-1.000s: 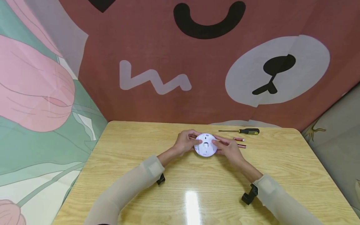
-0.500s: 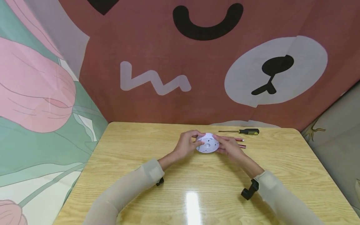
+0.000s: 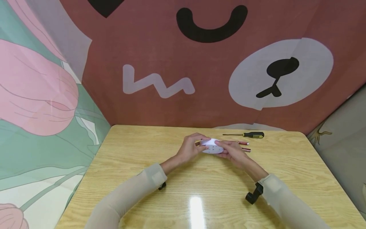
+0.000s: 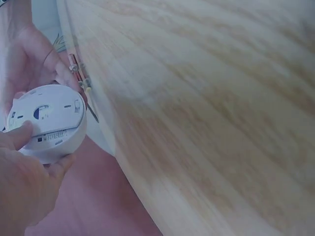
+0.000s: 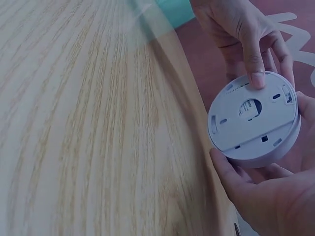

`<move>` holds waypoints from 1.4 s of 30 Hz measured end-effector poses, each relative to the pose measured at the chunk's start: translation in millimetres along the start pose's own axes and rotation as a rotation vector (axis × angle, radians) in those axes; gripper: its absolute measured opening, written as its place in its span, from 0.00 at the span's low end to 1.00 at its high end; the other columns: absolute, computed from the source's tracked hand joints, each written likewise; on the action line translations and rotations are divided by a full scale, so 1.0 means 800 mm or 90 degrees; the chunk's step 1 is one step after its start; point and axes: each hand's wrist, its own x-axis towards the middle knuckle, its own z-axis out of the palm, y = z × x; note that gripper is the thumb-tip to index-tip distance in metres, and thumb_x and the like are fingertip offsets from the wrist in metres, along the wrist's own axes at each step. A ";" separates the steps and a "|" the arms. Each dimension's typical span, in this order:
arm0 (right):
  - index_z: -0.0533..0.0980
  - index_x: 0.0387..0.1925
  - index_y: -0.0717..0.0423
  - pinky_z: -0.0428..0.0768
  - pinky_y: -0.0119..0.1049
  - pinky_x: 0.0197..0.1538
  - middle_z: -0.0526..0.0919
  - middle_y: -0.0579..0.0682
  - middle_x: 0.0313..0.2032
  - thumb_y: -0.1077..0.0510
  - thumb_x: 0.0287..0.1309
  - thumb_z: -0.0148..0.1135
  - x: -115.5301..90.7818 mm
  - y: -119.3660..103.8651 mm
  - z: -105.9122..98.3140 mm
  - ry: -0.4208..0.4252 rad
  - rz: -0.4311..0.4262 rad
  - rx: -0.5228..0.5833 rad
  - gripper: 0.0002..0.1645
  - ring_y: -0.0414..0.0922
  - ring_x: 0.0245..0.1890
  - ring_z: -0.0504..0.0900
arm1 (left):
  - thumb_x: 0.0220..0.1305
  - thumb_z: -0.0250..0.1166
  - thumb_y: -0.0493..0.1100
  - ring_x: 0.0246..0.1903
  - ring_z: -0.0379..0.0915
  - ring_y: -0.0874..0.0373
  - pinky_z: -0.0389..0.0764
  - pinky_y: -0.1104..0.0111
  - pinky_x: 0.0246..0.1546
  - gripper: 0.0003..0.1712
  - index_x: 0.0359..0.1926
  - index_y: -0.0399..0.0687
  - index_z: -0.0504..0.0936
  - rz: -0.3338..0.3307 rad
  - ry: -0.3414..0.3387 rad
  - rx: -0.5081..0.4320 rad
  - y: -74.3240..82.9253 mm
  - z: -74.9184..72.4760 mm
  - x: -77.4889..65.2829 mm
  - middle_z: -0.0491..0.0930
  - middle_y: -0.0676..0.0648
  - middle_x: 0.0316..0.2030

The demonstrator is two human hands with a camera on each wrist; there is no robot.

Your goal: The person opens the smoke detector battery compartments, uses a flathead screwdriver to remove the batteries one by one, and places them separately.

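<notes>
Both hands hold a white round smoke detector (image 3: 213, 149) above the far part of the table. Its flat mounting-plate side, with slots and a round centre hole, is tilted toward me in the head view. My left hand (image 3: 190, 148) grips the left edge, the thumb lying on the plate (image 4: 56, 105) and fingers under the rim. From the right, my right hand (image 3: 234, 151) holds the rim; in the right wrist view its fingers (image 5: 231, 177) lie along the lower edge of the detector (image 5: 236, 132). A label shows through the centre hole.
Two red batteries (image 3: 243, 143) lie just beyond the right hand, partly hidden by it. Behind them a screwdriver (image 3: 254, 135) with a black and yellow handle lies near the far edge of the wooden table (image 3: 143, 140). A printed cloth hangs behind.
The detector has tipped from facing up at the camera to a steep tilt, so its side wall now shows at the top. Both hands keep their hold and turn with it.
</notes>
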 end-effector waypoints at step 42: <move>0.69 0.73 0.69 0.76 0.30 0.65 0.70 0.66 0.72 0.67 0.45 0.86 0.029 0.029 0.006 -0.021 -0.287 -0.321 0.54 0.62 0.70 0.74 | 0.50 0.87 0.41 0.60 0.82 0.49 0.80 0.64 0.62 0.46 0.68 0.34 0.78 -0.178 -0.113 0.143 -0.024 -0.019 0.001 0.82 0.37 0.63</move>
